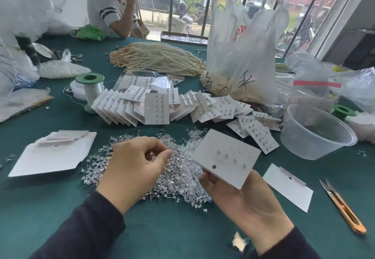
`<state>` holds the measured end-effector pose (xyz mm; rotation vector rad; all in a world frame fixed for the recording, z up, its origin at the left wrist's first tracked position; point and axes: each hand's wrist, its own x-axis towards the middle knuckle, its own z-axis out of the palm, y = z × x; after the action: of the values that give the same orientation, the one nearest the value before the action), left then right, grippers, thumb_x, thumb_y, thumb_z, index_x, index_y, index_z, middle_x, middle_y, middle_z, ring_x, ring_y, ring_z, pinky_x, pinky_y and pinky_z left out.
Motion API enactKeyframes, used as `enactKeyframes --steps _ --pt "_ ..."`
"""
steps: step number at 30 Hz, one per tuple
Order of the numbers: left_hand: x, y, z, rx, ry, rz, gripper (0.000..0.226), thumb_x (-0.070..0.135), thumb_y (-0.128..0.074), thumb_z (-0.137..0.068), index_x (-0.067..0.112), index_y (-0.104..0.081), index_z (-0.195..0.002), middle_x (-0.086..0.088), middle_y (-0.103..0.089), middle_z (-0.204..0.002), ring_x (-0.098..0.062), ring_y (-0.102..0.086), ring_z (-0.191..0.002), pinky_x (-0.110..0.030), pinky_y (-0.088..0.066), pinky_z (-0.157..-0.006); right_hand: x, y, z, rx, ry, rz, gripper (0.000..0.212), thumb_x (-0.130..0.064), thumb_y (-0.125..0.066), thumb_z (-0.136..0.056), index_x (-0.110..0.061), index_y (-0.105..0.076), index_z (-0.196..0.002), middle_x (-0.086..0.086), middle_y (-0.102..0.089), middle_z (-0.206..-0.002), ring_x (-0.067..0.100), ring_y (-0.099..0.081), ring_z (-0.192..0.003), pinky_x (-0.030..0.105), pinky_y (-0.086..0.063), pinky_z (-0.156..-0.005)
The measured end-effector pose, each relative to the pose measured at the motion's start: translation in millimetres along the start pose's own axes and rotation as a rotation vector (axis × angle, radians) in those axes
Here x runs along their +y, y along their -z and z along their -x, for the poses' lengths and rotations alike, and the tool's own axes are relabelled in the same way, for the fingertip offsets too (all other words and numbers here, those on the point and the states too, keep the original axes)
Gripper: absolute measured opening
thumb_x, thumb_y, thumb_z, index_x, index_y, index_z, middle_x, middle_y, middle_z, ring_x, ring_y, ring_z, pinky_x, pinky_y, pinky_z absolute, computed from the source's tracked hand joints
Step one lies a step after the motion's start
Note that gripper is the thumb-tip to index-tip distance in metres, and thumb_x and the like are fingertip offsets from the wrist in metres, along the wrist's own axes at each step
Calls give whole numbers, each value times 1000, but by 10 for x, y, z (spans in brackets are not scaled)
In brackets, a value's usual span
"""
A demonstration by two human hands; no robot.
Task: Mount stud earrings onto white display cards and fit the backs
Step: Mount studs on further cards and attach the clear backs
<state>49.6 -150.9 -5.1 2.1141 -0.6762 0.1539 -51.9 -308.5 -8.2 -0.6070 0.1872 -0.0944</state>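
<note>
My right fingers (205, 178) clamp a white display card (221, 145) bearing four studs (226, 154). My left fingers (156, 143) curl just above the stud pile (172, 179); I cannot tell whether they hold one.

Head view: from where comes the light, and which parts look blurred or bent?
Head view: soft daylight from the window, faint shadows; window bars lean from wide-angle distortion; the card in the right hand and the stud pile are sharp; the paper scrap at the bottom is blurred.
</note>
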Motion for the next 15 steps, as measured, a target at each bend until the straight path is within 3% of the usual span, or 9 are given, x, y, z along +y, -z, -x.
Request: enactKeyframes --steps 2,5,8,10,15 --pt "34 -1 12 33 -50 -52 8 23 -71 -75 21 -68 -68 13 -58 -55 -6 -47 -49 -9 -33 -52 26 1 5 -24 -21 -28 47 -12 -89 -41 -8 -74 -86 10 -69 -88 21 -64 -70 32 -54 -63" --pt "98 14 32 96 -70 183 7 24 -73 -74 22 -68 -69 7 -61 -56 -9 -54 -56 -10 -40 -52 49 -15 28 -48 -28 22 46 -16 -88 -47 -10 -73 -90 10 -69 -94 21 -63 -75 32 -54 -67" --pt "214 -14 95 106 -146 367 9 32 -71 -72 23 -68 -73 6 -67 -68 -14 -60 -63 -26 -51 -61 81 -58 48 -107 -44 59 46 -19 -85 -55 -11 -71 -98 10 -68 -104 20 -65 -82 31 -53 -70" --pt "269 -66 138 85 -217 344 17 34 -64 -73 18 -70 -74 5 -67 -70 -15 -62 -66 -34 -52 -63 107 -85 58 -133 -56 94 47 -22 -85 -57 -12 -70 -101 9 -67 -106 18 -65 -86 30 -51 -72" --pt "281 -133 158 145 -238 290 19 27 -62 -76 10 -70 -74 2 -66 -72 -10 -61 -66 -32 -52 -60 145 -152 71 -215 -63 164 43 -28 -80 -65 -15 -69 -105 4 -68 -106 15 -63 -90 25 -50 -75"
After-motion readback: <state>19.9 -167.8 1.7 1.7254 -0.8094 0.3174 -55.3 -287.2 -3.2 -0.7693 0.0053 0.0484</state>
